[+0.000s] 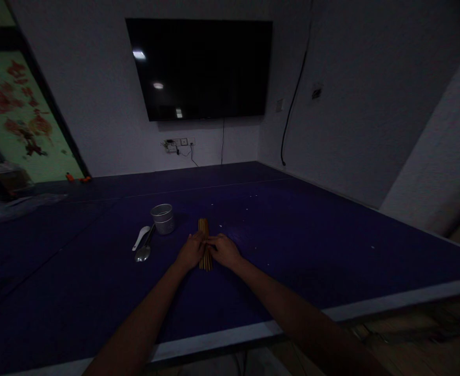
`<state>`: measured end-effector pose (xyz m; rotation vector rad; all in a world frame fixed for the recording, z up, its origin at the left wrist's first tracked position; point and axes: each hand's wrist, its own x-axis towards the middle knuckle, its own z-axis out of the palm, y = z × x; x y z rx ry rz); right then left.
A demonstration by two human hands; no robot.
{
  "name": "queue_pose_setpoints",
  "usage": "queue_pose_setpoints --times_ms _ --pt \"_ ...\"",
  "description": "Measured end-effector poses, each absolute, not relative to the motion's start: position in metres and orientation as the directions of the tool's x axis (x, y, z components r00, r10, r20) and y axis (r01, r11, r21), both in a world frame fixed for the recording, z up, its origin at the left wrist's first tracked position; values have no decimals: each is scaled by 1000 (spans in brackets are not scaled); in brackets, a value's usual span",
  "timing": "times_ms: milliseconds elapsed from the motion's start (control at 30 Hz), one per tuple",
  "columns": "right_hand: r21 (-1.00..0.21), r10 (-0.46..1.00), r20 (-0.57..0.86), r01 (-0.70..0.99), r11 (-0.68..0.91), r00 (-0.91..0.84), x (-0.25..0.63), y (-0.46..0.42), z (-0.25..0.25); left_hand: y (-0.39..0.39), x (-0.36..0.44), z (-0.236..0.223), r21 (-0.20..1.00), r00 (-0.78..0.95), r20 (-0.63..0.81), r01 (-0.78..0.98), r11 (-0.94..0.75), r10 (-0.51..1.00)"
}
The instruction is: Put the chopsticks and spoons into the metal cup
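Observation:
A bundle of wooden chopsticks (205, 262) lies on the dark blue table, its length pointing away from me. My left hand (191, 250) presses on the bundle from the left, fingers curled against it. From the other side my right hand (223, 249) grips it, and the fingertips of both hands meet over its middle. To the left stands a metal cup (163, 219), upright. Beside the cup lie a white soup spoon (140, 237) and a metal spoon (143, 254), close together; a second metal utensil may lie under the latter.
The blue tabletop (312, 235) has small white specks and a pale front edge. At the back, a television (206, 70) hangs on the wall above sockets and cables. Orange items (70, 177) lie at the far left, near clear plastic (14, 209).

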<state>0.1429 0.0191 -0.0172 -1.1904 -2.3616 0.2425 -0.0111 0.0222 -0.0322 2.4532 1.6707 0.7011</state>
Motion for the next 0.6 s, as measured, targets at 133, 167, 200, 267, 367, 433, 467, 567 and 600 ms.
queue_pose_setpoints --times_ms 133,167,200,267,367,433,467,567,600 --pt "-367 785 351 697 617 -510 143 20 -18 22 -11 -32 318 307 322 856 -407 896" --pt "-367 784 352 695 618 -511 143 20 -19 22 -11 -32 320 310 320 854 -410 895" --pt "-365 785 353 697 617 -509 143 21 -19 21 -11 -31 323 310 319 853 -410 896" --pt "-363 788 355 703 612 -502 143 21 -20 20 -10 -30 328 308 319 851 -410 896" --pt "-366 792 352 706 606 -498 142 21 -21 20 -10 -30 327 311 327 849 -416 892" --pt "-370 797 346 708 601 -496 143 21 -20 21 -10 -31 324 322 332 844 -428 887" --pt "-370 798 345 709 600 -494 143 20 -20 21 -11 -32 323 325 335 842 -432 884" --pt "-366 793 348 707 605 -499 143 20 -19 21 -11 -32 326 316 340 844 -426 886" --pt "-364 791 349 705 608 -502 143 20 -19 21 -11 -32 328 310 339 846 -420 888"
